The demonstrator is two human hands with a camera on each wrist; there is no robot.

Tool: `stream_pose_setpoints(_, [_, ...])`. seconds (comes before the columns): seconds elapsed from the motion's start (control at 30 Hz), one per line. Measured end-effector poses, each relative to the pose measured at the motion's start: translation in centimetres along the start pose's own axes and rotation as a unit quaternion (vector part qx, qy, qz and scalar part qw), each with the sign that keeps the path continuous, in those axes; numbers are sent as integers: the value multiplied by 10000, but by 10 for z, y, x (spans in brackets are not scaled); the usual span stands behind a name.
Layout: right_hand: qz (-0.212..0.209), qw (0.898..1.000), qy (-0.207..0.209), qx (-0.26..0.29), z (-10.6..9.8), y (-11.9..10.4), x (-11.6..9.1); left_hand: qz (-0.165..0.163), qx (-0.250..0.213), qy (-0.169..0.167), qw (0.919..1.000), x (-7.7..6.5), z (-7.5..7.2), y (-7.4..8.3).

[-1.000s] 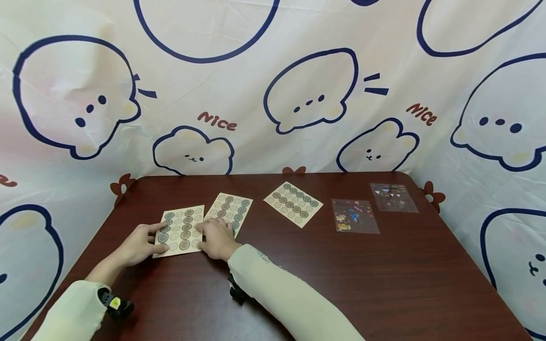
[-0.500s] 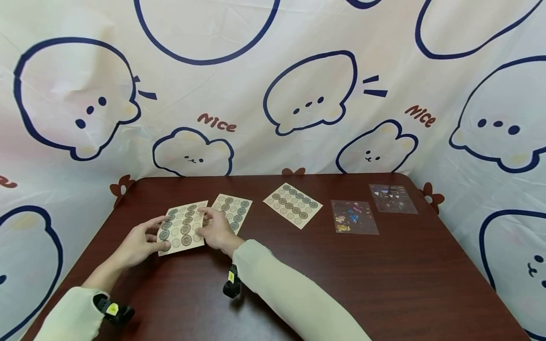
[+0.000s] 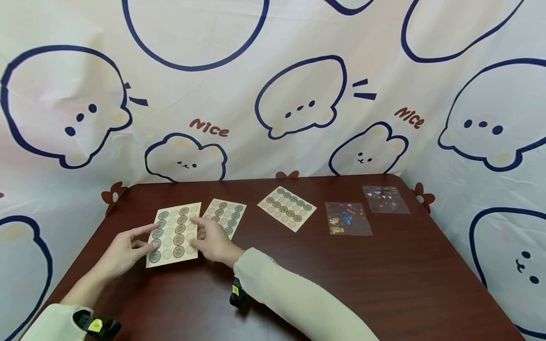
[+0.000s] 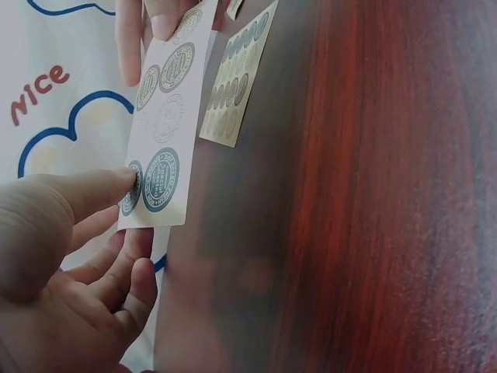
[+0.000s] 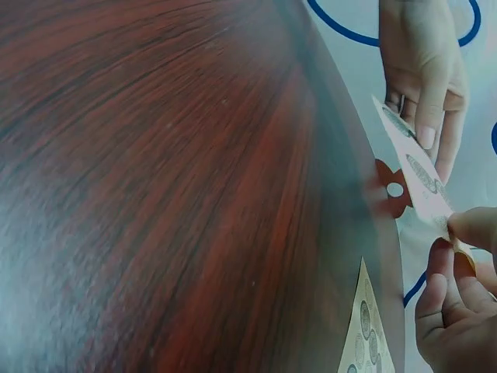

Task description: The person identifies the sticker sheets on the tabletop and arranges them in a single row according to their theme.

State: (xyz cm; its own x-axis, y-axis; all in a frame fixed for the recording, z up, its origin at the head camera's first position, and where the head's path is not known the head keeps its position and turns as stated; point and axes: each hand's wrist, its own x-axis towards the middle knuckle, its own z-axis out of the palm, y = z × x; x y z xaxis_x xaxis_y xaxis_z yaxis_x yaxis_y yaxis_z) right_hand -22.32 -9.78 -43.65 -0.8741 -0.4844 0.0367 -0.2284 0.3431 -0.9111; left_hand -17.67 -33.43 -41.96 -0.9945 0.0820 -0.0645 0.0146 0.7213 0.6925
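Observation:
A cream sheet of round stickers (image 3: 174, 234), printed with green and brown seal-like circles, is raised off the table between both hands. My left hand (image 3: 123, 251) pinches its left edge, thumb on the printed face and fingers behind, as the left wrist view shows. At the opposite edge my right hand (image 3: 216, 242) pinches the same sheet (image 5: 419, 175) between thumb and fingers. A second sticker sheet (image 3: 232, 215) lies just behind the right hand, partly covered by it.
A third sticker sheet (image 3: 286, 208) lies turned at an angle near the table's back middle. To its right are two clear plastic sheets, one with colourful small pictures (image 3: 349, 219), one with darker marks (image 3: 386, 200). A patterned cloth (image 3: 239, 104) hangs behind the dark wooden table (image 3: 367, 279).
The sticker sheet has come up off the table. My right hand's fingers went from its edge on the tabletop to a pinch. The sheet has tilted up and shifted slightly left; the view turned slightly.

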Motion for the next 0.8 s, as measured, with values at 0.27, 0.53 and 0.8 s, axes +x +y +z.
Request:
stream_pose_setpoints(0.27, [-309, 9964, -78, -780, -2, 0, -7, 134, -102, 94, 9998, -9, 4, -4])
stream_pose_setpoints(0.53, [-711, 9867, -168, -1449, -8, -2, -16, 189, -150, 123, 9996, -12, 8, -3])
stream_pose_setpoints(0.8, [-758, 9869, -291, -1394, -9, -1, -22, 357, -168, 185, 9991, -18, 9, -1])
